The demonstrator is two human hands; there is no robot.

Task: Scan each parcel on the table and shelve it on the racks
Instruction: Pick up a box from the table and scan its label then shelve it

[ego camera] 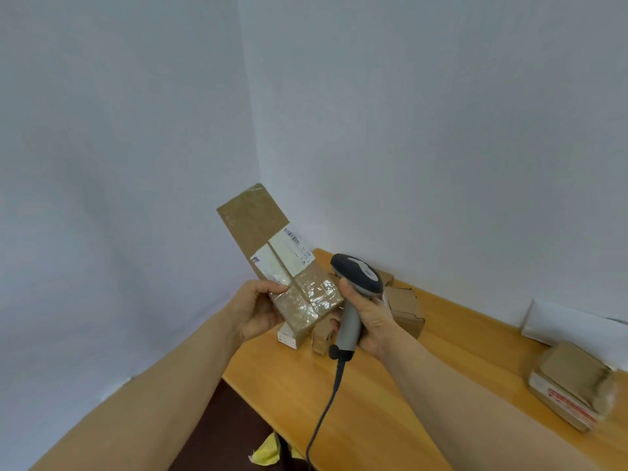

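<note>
My left hand point(255, 309) grips the near end of a long brown cardboard parcel point(258, 226), held tilted up above the table's left corner. A white label with a barcode point(289, 253) faces me on its top side, and clear tape wraps its near end. My right hand point(368, 316) holds the handle of a grey and black barcode scanner point(356, 277), just right of the parcel, its head close to the taped end. The scanner's dark cable point(326, 409) hangs down over the table's front.
On the wooden table point(373, 402) lie small cardboard boxes point(404, 309) behind my hands, a taped parcel with red print point(574, 385) at the right and a white mailer point(574, 326) against the wall. Yellow scraps point(268, 452) lie on the floor below.
</note>
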